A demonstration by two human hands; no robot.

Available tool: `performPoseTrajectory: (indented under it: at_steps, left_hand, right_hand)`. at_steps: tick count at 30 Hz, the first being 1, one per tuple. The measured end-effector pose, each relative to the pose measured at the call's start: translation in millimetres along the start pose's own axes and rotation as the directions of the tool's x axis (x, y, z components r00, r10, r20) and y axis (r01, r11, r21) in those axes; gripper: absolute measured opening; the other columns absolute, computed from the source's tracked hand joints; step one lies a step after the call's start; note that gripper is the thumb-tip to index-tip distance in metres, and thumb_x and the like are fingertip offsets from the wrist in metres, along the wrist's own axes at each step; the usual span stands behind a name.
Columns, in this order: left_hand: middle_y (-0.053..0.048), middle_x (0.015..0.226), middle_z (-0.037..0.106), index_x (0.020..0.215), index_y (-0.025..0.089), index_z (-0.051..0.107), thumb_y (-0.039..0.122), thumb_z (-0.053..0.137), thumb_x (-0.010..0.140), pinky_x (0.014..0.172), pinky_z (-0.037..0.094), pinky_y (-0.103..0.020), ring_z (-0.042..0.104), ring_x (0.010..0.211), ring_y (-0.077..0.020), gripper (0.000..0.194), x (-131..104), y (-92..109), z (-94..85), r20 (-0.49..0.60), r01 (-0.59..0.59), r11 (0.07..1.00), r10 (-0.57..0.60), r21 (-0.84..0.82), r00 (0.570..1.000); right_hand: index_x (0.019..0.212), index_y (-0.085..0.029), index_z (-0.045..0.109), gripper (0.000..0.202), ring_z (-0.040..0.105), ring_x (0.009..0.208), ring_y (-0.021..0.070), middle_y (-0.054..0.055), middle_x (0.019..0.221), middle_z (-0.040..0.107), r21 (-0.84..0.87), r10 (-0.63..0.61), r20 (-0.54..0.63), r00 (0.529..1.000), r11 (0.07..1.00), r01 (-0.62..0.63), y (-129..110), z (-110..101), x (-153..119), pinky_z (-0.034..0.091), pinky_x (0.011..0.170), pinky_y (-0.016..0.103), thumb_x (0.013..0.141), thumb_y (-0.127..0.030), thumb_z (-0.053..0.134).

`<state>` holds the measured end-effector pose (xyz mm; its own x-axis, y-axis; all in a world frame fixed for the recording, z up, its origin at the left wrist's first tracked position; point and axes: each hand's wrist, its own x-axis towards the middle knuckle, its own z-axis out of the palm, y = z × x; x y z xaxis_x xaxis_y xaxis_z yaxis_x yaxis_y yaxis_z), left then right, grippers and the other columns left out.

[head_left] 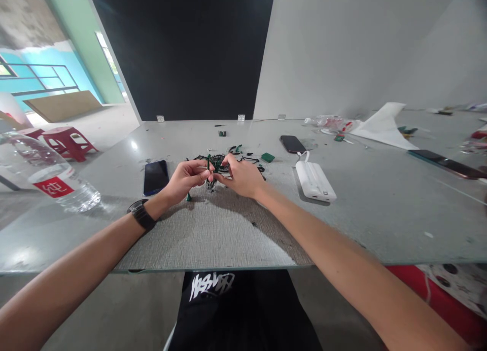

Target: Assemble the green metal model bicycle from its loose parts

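Note:
At the middle of the table, my left hand [190, 177] and my right hand [239, 176] meet over a small green-and-black plastic model [216, 163]. A dark spoked ring shows behind the fingers. My left fingers are closed on the model's near left side, by an upright green piece [208, 162]. The right thumb and fingers pinch its right side, their tips partly hidden. Loose thin black pieces [249, 160] lie around it, and a green part [188, 197] sits below my left hand. A flat green piece [268, 157] lies to the right.
A phone [155, 177] lies left of my hands, with a water bottle [57, 176] farther left. Right of them are a white power bank [315, 180] and another phone [292, 144]. A white wing-like piece [384, 125] and a clear bottle [331, 123] lie at the back right.

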<state>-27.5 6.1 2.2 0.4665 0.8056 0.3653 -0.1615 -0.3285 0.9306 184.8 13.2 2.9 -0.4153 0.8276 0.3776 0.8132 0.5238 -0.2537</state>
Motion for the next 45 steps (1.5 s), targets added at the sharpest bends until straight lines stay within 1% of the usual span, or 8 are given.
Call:
performPoseTrajectory:
  at_steps: [12, 16, 21, 27, 33, 37, 40, 45]
  left_hand:
    - [-0.002, 0.071, 0.062, 0.082, 0.016, 0.07, 0.034, 0.077, 0.084, 0.051, 0.03, -0.024, 0.043, 0.056, -0.0093, 0.02, 0.6, -1.3, -1.0, 0.012, 0.009, 1.0, -0.009, 0.009, 1.0]
    - [-0.002, 0.069, 0.062, 0.082, 0.016, 0.07, 0.037, 0.077, 0.083, 0.05, 0.027, -0.025, 0.039, 0.053, -0.009, 0.022, 0.7, 1.0, 0.4, 0.003, 0.017, 1.0, -0.017, 0.006, 1.0]
    - [-0.003, 0.071, 0.063, 0.078, 0.016, 0.069, 0.037, 0.077, 0.083, 0.05, 0.026, -0.025, 0.039, 0.053, -0.009, 0.023, 0.9, 1.0, 0.9, 0.015, 0.008, 1.0, -0.009, 0.018, 1.0]
    - [-0.003, 0.071, 0.062, 0.078, 0.015, 0.07, 0.037, 0.076, 0.084, 0.05, 0.027, -0.025, 0.04, 0.054, -0.0088, 0.023, 0.8, 2.1, 1.0, 0.016, -0.001, 1.0, 0.001, 0.027, 1.0]
    - [-0.003, 0.07, 0.063, 0.083, 0.016, 0.072, 0.038, 0.078, 0.082, 0.049, 0.027, -0.025, 0.041, 0.054, -0.0095, 0.023, 0.6, 3.6, 2.4, 0.012, 0.021, 0.999, -0.022, 0.046, 1.0]
    - [-0.003, 0.07, 0.062, 0.083, 0.016, 0.072, 0.039, 0.078, 0.082, 0.049, 0.027, -0.025, 0.04, 0.054, -0.0094, 0.024, 1.0, 2.6, 2.2, -0.001, 0.024, 0.999, -0.024, 0.037, 1.0]
    - [-0.003, 0.07, 0.062, 0.085, 0.016, 0.072, 0.039, 0.078, 0.082, 0.048, 0.028, -0.024, 0.04, 0.053, -0.009, 0.024, 0.9, 2.0, 1.6, -0.006, 0.027, 0.999, -0.026, 0.033, 1.0]
    - [-0.002, 0.07, 0.063, 0.084, 0.016, 0.071, 0.039, 0.078, 0.082, 0.049, 0.027, -0.024, 0.04, 0.053, -0.0087, 0.025, 0.6, 2.6, 1.6, -0.029, 0.024, 0.999, -0.023, 0.045, 0.999]
  right_hand:
    - [0.106, -0.021, 0.05, 0.033, 0.052, 0.061, 0.0165, 0.003, 0.077, 0.065, 0.04, -0.08, -0.001, 0.997, 0.996, 0.08, -0.9, 1.0, -1.0, 0.025, 0.057, 0.029, 0.1, -0.052, 0.045]
    - [0.121, -0.02, 0.046, 0.041, 0.049, 0.056, 0.0162, 0.001, 0.071, 0.062, 0.071, -0.04, 0.003, 0.999, 0.997, 0.039, 0.9, -2.6, -0.8, 0.025, 0.056, 0.028, 0.1, -0.056, 0.043]
    - [0.134, -0.023, 0.044, 0.047, 0.049, 0.055, 0.0166, -0.001, 0.07, 0.061, 0.059, -0.105, 0.027, 0.994, 0.993, 0.103, 6.8, -6.9, -0.6, 0.026, 0.055, 0.028, 0.101, -0.057, 0.041]
    - [0.126, -0.022, 0.051, 0.048, 0.048, 0.055, 0.0164, -0.001, 0.066, 0.058, 0.1, -0.1, -0.023, 0.995, 0.99, 0.101, 6.3, -7.3, -1.2, 0.027, 0.056, 0.028, 0.102, -0.061, 0.037]
    - [0.094, -0.023, 0.052, 0.051, 0.039, 0.05, 0.0135, -0.004, 0.058, 0.045, 0.263, -0.031, -0.08, 0.996, 0.964, 0.051, 1.5, -7.2, 0.4, 0.028, 0.056, 0.028, 0.103, -0.064, 0.024]
    - [0.102, -0.023, 0.047, 0.046, 0.039, 0.05, 0.0133, -0.006, 0.059, 0.045, 0.362, 0.004, -0.092, 0.996, 0.932, 0.029, 0.2, -5.5, 0.4, 0.028, 0.055, 0.028, 0.103, -0.065, 0.027]
    - [0.112, -0.023, 0.045, 0.045, 0.041, 0.049, 0.0139, -0.006, 0.06, 0.049, 0.306, -0.012, -0.085, 0.996, 0.951, 0.037, 2.4, -6.7, -0.5, 0.029, 0.056, 0.029, 0.103, -0.064, 0.028]
    - [0.123, -0.021, 0.044, 0.051, 0.048, 0.053, 0.0158, 0.0, 0.069, 0.061, 0.06, -0.08, -0.016, 0.997, 0.995, 0.081, 7.9, -8.9, -1.2, 0.027, 0.056, 0.028, 0.1, -0.066, 0.036]
